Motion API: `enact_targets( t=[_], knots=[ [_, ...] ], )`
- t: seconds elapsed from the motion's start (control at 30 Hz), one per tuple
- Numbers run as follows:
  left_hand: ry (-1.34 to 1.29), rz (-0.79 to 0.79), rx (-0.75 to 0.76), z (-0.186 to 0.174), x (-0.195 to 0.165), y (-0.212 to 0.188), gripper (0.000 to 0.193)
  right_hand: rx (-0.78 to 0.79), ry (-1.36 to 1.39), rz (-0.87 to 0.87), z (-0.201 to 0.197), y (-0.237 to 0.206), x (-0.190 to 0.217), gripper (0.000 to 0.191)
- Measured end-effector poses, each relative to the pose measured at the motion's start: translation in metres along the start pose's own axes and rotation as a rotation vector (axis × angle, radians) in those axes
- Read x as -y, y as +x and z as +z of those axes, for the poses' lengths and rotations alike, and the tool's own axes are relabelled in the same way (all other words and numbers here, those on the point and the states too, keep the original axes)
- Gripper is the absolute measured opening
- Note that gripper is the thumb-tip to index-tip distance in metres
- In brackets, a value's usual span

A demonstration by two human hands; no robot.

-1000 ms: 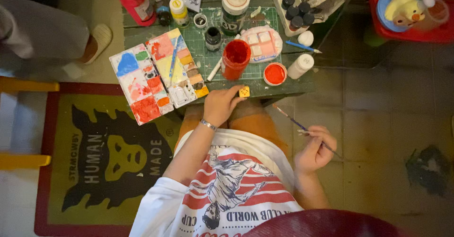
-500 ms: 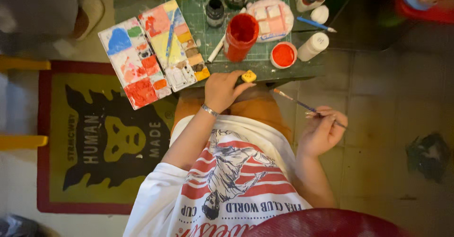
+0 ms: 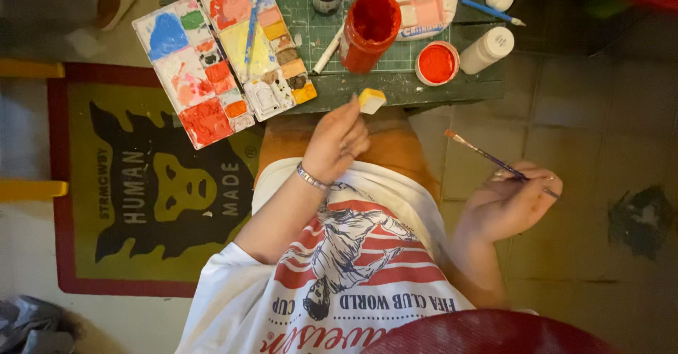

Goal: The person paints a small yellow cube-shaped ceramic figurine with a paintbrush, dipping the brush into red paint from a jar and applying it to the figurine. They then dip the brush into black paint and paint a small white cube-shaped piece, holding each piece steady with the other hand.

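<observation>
Small yellow block [image 3: 371,100] at frame centre, pinched in left hand [image 3: 337,142] fingertips just below worktop [image 3: 424,89] edge. Thin paintbrush [image 3: 498,163] gripped in right hand [image 3: 512,202], centre right. Red paint jar [image 3: 367,22] and paint palette [image 3: 222,54] above on worktop.

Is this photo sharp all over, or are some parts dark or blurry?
In the head view, the paint palette, left hand with its small yellow piece, and right hand holding a thin brush are lit and fairly sharp; the top-right corner falls into shadow, and the red shape at the bottom edge is blurred.
</observation>
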State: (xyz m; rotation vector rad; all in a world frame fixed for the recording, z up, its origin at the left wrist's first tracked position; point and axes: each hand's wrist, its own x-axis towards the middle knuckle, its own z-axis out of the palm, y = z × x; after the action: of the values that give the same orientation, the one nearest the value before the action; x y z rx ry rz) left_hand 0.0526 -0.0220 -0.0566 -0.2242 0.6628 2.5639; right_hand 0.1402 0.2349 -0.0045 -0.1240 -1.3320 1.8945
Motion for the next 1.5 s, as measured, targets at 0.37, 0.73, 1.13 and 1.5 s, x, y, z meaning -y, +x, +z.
enact_targets(
  t=[0.37, 0.73, 1.13, 1.5],
  knots=[
    [-0.199, -0.017, 0.066, 0.019, 0.002, -0.012, 0.034, 0.027, -0.008, -0.012, 0.001, 0.004, 0.002, 0.015],
    [1.837, 0.816, -0.109, 0.027, -0.003, 0.027, 0.04, -0.022, -0.048, -0.001, 0.009, 0.007, -0.021, 0.016],
    [1.981, 0.823, -0.188, 0.016, 0.001, 0.037, 0.051, -0.094, -0.175, -0.158, 0.017, 0.015, -0.065, 0.018],
    [2.012, 0.715, -0.128, 0.015, 0.001, 0.033, 0.04, 0.204, -0.466, -0.384, 0.035, -0.019, -0.075, 0.027]
  ],
)
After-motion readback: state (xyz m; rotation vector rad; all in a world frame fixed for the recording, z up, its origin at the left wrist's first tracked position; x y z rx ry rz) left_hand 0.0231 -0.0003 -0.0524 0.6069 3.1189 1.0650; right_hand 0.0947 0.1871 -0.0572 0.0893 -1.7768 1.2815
